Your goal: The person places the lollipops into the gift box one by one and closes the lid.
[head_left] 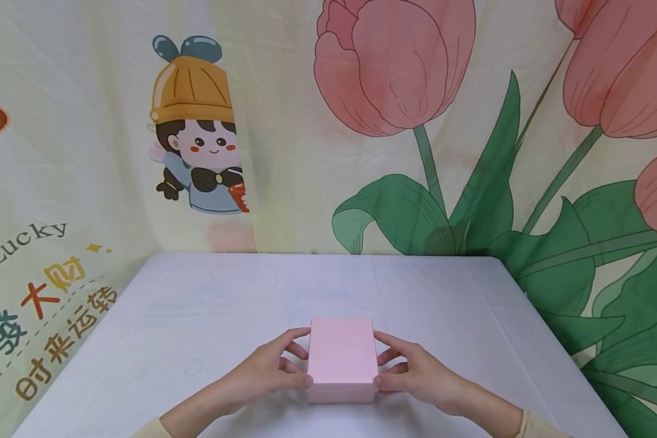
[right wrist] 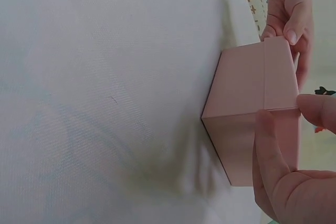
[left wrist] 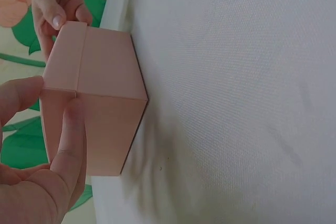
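A pink lidded box [head_left: 342, 351] stands on the white-covered table, near its front edge. Its lid [left wrist: 65, 56] is down, with a thin seam running round the sides. My left hand [head_left: 276, 366] holds the lid from the left, thumb by the near corner and fingers along the side at the seam. From the other side my right hand [head_left: 413, 371] grips it the same way, its thumb at the near right corner. Both wrist views show fingertips right at the lid's lower rim. What is inside the box is hidden.
The white tablecloth [head_left: 224, 304] stretches behind and to both sides of the box. Beyond the table hangs a curtain [head_left: 285, 121] printed with tulips, a cartoon figure and lettering.
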Demonstrator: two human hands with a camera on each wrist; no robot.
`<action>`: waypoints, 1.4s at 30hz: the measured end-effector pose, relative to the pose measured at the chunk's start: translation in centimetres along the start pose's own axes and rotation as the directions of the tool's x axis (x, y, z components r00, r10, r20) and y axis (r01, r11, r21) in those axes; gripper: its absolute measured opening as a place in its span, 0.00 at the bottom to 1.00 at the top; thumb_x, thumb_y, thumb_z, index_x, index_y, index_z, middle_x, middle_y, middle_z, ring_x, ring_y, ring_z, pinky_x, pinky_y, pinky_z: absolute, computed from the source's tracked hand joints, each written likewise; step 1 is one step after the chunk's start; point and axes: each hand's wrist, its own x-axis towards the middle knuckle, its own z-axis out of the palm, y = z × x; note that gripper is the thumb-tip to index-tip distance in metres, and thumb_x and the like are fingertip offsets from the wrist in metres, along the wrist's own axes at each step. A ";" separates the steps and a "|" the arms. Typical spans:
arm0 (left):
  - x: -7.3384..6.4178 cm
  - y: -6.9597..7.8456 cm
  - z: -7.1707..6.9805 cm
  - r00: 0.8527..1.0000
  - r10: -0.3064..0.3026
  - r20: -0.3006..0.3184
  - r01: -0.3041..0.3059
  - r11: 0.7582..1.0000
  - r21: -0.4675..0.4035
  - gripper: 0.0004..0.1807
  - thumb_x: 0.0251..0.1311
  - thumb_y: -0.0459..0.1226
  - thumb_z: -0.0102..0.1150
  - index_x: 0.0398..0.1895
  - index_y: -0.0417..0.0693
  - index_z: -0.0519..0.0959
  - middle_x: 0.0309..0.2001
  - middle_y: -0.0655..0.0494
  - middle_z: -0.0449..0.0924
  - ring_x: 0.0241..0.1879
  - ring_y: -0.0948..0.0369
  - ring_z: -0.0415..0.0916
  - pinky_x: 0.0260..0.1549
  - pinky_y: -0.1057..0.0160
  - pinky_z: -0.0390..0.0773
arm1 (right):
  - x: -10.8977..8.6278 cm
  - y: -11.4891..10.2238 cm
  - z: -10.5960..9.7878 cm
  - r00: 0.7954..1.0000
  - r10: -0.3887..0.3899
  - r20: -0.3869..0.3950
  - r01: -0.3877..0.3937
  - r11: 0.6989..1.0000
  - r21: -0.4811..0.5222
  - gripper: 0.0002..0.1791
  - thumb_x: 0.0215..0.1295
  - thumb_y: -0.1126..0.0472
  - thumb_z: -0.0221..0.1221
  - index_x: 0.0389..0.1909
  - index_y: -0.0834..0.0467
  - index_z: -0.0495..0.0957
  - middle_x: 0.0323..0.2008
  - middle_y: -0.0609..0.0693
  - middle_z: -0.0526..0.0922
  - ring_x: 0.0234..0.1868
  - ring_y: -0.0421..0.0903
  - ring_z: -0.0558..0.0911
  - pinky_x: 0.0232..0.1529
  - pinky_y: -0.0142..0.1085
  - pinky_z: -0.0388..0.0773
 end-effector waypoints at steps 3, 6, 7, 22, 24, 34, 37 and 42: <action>0.1 0.0 0.0 1.000 0.000 0.000 0.000 1.000 0.005 0.49 0.60 0.42 0.77 0.83 0.57 0.61 0.62 0.48 0.73 0.47 0.55 0.85 0.44 0.55 0.79 | 0.1 0.2 -0.1 1.000 -0.004 0.006 0.004 1.000 0.004 0.48 0.66 0.67 0.70 0.84 0.57 0.58 0.55 0.61 0.76 0.47 0.52 0.87 0.52 0.43 0.87; 0.1 -0.1 0.1 1.000 0.003 0.002 -0.003 1.000 0.007 0.49 0.60 0.41 0.77 0.83 0.56 0.61 0.61 0.48 0.73 0.47 0.55 0.85 0.43 0.55 0.80 | 0.2 0.4 -0.1 1.000 -0.004 0.010 0.004 1.000 0.008 0.48 0.66 0.67 0.70 0.84 0.57 0.57 0.55 0.61 0.76 0.47 0.52 0.87 0.52 0.44 0.87; 0.1 -0.2 0.1 1.000 0.004 0.002 -0.004 1.000 0.008 0.49 0.60 0.41 0.77 0.83 0.56 0.61 0.61 0.49 0.73 0.47 0.55 0.85 0.43 0.55 0.80 | 0.2 0.4 -0.2 1.000 -0.002 0.011 0.002 1.000 0.010 0.48 0.66 0.67 0.70 0.84 0.57 0.57 0.55 0.61 0.76 0.47 0.52 0.87 0.52 0.44 0.87; 0.2 -0.7 0.1 1.000 -0.001 0.005 0.001 1.000 0.011 0.50 0.60 0.41 0.77 0.82 0.55 0.60 0.61 0.49 0.73 0.47 0.56 0.86 0.46 0.56 0.81 | 0.3 0.9 0.0 1.000 -0.010 0.016 0.009 1.000 0.030 0.49 0.66 0.68 0.70 0.84 0.59 0.56 0.56 0.62 0.74 0.46 0.52 0.88 0.52 0.43 0.87; 0.3 -0.8 0.1 1.000 0.000 0.010 0.000 1.000 0.004 0.50 0.60 0.40 0.77 0.82 0.54 0.60 0.62 0.49 0.73 0.47 0.55 0.86 0.46 0.56 0.80 | 0.3 0.9 0.0 1.000 -0.008 0.018 0.007 1.000 0.031 0.49 0.66 0.68 0.70 0.84 0.59 0.56 0.56 0.62 0.74 0.46 0.52 0.88 0.52 0.43 0.87; 0.4 -0.8 0.2 1.000 -0.014 0.014 0.014 1.000 0.000 0.50 0.59 0.39 0.77 0.82 0.53 0.59 0.62 0.47 0.72 0.46 0.55 0.85 0.45 0.58 0.81 | 0.2 1.1 0.0 1.000 -0.009 0.022 0.009 0.999 0.039 0.50 0.65 0.69 0.70 0.84 0.60 0.55 0.56 0.62 0.74 0.46 0.52 0.87 0.51 0.44 0.87; 0.5 -0.9 0.3 1.000 -0.022 0.011 0.022 1.000 0.000 0.51 0.59 0.39 0.78 0.82 0.54 0.59 0.62 0.47 0.72 0.46 0.55 0.85 0.44 0.59 0.81 | 0.3 1.2 0.1 1.000 -0.008 0.018 0.008 0.999 0.038 0.51 0.64 0.70 0.71 0.84 0.60 0.55 0.56 0.61 0.74 0.46 0.52 0.88 0.50 0.44 0.88; 0.5 -1.2 0.4 1.000 -0.020 0.009 0.020 1.000 -0.005 0.50 0.59 0.39 0.78 0.82 0.55 0.59 0.62 0.48 0.72 0.46 0.55 0.85 0.44 0.58 0.80 | 0.3 1.3 0.1 1.000 -0.006 0.011 0.006 0.999 0.037 0.51 0.64 0.70 0.71 0.84 0.60 0.55 0.56 0.61 0.74 0.46 0.52 0.87 0.50 0.44 0.88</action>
